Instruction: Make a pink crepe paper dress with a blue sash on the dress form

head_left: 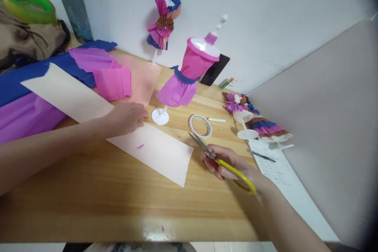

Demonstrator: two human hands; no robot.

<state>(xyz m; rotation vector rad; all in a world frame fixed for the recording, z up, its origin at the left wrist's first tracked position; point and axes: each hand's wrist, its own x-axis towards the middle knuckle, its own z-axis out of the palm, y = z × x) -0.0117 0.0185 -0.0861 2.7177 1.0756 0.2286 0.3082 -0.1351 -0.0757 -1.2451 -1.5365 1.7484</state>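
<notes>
My left hand lies on a long strip of pale cream crepe paper stretched across the wooden table, fingers curled down onto its far edge. My right hand grips yellow-handled scissors, blades closed and pointing up-left toward the strip's right end. Just beyond stands a small mannequin in a pink and purple paper dress with a blue waistband, on a white round base. A roll of white tape lies beside the scissor tips.
Blue, purple and pink crepe sheets pile at the left. Another dressed mannequin stands by the wall, a third at the right beside a printed sheet with a pen. A dark phone leans on the wall; a metal bottle stands at back left.
</notes>
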